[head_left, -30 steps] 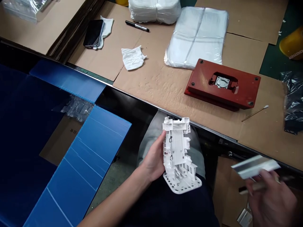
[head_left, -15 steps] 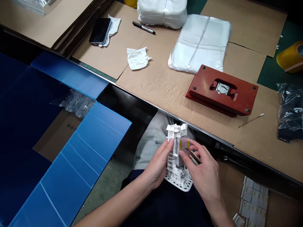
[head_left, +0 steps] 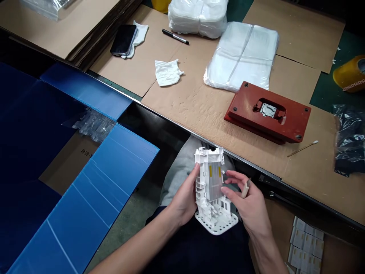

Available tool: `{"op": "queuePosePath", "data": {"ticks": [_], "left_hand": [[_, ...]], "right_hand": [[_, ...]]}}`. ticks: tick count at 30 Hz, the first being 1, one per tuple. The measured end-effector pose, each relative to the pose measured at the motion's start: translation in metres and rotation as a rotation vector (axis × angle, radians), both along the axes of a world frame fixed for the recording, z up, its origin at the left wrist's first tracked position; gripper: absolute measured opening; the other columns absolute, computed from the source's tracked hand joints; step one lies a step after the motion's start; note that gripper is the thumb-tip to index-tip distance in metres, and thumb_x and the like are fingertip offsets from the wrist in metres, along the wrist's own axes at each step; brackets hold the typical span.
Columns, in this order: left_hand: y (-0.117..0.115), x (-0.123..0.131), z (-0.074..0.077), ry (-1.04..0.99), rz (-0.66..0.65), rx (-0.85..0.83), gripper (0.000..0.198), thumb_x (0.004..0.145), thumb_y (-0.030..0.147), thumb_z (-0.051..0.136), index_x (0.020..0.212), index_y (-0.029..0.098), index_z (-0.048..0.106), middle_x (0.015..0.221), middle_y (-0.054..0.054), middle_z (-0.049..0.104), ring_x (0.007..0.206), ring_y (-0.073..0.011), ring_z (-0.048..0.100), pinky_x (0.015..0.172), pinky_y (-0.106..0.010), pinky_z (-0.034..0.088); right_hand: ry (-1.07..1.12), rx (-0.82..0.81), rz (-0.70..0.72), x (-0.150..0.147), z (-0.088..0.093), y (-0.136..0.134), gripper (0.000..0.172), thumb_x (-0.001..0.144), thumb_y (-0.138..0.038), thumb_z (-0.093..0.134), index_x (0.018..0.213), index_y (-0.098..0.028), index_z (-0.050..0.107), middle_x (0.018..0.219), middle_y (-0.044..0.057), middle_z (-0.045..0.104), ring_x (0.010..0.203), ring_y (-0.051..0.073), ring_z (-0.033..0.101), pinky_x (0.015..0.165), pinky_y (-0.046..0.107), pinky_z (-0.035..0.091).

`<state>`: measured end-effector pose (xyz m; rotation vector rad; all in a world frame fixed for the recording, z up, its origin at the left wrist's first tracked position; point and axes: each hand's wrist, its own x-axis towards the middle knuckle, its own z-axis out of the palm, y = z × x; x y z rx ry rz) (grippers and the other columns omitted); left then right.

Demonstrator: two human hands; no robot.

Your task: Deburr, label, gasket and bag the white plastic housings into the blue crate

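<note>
White plastic housing (head_left: pixel 209 186) gripped by left hand (head_left: pixel 184 196), long axis running away from body; right hand (head_left: pixel 249 201) nearer its right edge, just apart, fingers curled on small tool (head_left: pixel 245 189).

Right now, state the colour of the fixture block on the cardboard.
The fixture block is brick red; the head view shows it best.

Yellow-marked film (head_left: pixel 215 182) now flat on plastic frame (head_left: pixel 208 154); right hand (head_left: pixel 251 201) drawn back.
</note>
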<state>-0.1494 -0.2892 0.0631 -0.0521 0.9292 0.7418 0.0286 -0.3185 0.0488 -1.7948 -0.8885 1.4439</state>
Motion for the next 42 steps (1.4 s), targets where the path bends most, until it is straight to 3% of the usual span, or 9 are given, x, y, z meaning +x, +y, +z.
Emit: {"op": "queuePosePath", "data": {"ticks": [6, 9, 12, 16, 18, 23, 31, 38, 42], "left_hand": [[-0.005, -0.005, -0.004, -0.190, -0.055, -0.058, 0.060, 0.092, 0.061, 0.053, 0.125, 0.013, 0.067, 0.119, -0.014, 0.073, 0.119, -0.0366, 0.064, 0.103, -0.049, 0.049], [-0.009, -0.006, -0.005, -0.269, -0.082, -0.071, 0.061, 0.092, 0.062, 0.053, 0.125, 0.013, 0.066, 0.116, -0.014, 0.075, 0.117, -0.0352, 0.065, 0.103, -0.047, 0.048], [-0.016, -0.008, -0.004, -0.247, -0.129, -0.070, 0.065, 0.090, 0.066, 0.053, 0.125, 0.013, 0.066, 0.114, -0.015, 0.075, 0.115, -0.0354, 0.066, 0.100, -0.047, 0.050], [-0.035, -0.017, 0.003, -0.025, -0.156, 0.045, 0.065, 0.089, 0.067, 0.054, 0.127, 0.015, 0.062, 0.114, -0.016, 0.073, 0.109, -0.0335, 0.068, 0.091, -0.044, 0.053], [-0.047, -0.026, 0.008, 0.091, -0.170, 0.195, 0.059, 0.087, 0.056, 0.067, 0.132, 0.019, 0.056, 0.119, -0.014, 0.071, 0.107, -0.0311, 0.068, 0.088, -0.042, 0.054], [-0.072, -0.053, 0.015, 0.186, -0.336, 0.498, 0.094, 0.065, 0.017, 0.089, 0.144, 0.026, 0.038, 0.133, -0.011, 0.063, 0.116, -0.0301, 0.064, 0.094, -0.042, 0.053], [-0.084, -0.060, 0.015, 0.276, -0.365, 0.628, 0.107, 0.063, 0.019, 0.089, 0.148, 0.024, 0.025, 0.139, -0.014, 0.057, 0.124, -0.0314, 0.059, 0.106, -0.044, 0.046], [-0.098, -0.044, -0.012, 0.367, -0.376, 0.594, 0.109, 0.066, 0.020, 0.087, 0.155, 0.026, 0.023, 0.146, -0.013, 0.053, 0.132, -0.0353, 0.052, 0.109, -0.044, 0.044], [-0.102, -0.040, -0.015, 0.427, -0.404, 0.591, 0.109, 0.068, 0.020, 0.086, 0.156, 0.028, 0.022, 0.145, -0.012, 0.054, 0.132, -0.0336, 0.053, 0.109, -0.045, 0.043]], "right_hand": [[0.507, -0.152, 0.125, 0.000, -0.003, 0.001, 0.070, 0.066, -0.048, 0.089, 0.126, -0.021, 0.063, 0.124, 0.011, 0.070, 0.115, 0.032, 0.066, 0.094, 0.043, 0.057], [0.594, -0.202, 0.151, -0.006, -0.001, -0.005, 0.073, 0.060, -0.055, 0.090, 0.119, -0.018, 0.068, 0.118, 0.014, 0.073, 0.110, 0.036, 0.068, 0.090, 0.046, 0.059], [0.624, -0.171, 0.122, -0.012, 0.002, -0.015, 0.064, 0.065, -0.049, 0.089, 0.118, -0.019, 0.069, 0.118, 0.012, 0.073, 0.110, 0.035, 0.068, 0.090, 0.045, 0.059], [0.622, -0.129, 0.096, -0.021, 0.011, -0.028, 0.055, 0.070, -0.039, 0.088, 0.119, -0.021, 0.069, 0.118, 0.010, 0.074, 0.110, 0.033, 0.069, 0.094, 0.045, 0.057], [0.590, -0.100, 0.097, -0.026, 0.016, -0.034, 0.054, 0.070, -0.040, 0.088, 0.118, -0.020, 0.070, 0.117, 0.011, 0.074, 0.109, 0.033, 0.069, 0.094, 0.046, 0.057], [0.487, -0.048, 0.172, -0.041, 0.022, -0.053, 0.063, 0.065, -0.041, 0.092, 0.119, -0.019, 0.069, 0.117, 0.011, 0.074, 0.107, 0.033, 0.069, 0.097, 0.046, 0.056], [0.347, 0.004, 0.205, -0.053, 0.035, -0.073, 0.052, 0.075, -0.038, 0.085, 0.120, -0.018, 0.067, 0.124, 0.011, 0.071, 0.115, 0.034, 0.066, 0.104, 0.049, 0.052], [0.266, -0.049, 0.177, -0.041, 0.005, -0.093, 0.052, 0.079, -0.037, 0.081, 0.126, -0.021, 0.063, 0.130, 0.010, 0.068, 0.123, 0.032, 0.062, 0.108, 0.048, 0.050], [0.277, -0.064, 0.228, -0.033, -0.002, -0.095, 0.050, 0.082, -0.035, 0.077, 0.127, -0.021, 0.061, 0.132, 0.009, 0.066, 0.125, 0.031, 0.061, 0.111, 0.049, 0.047]]}}
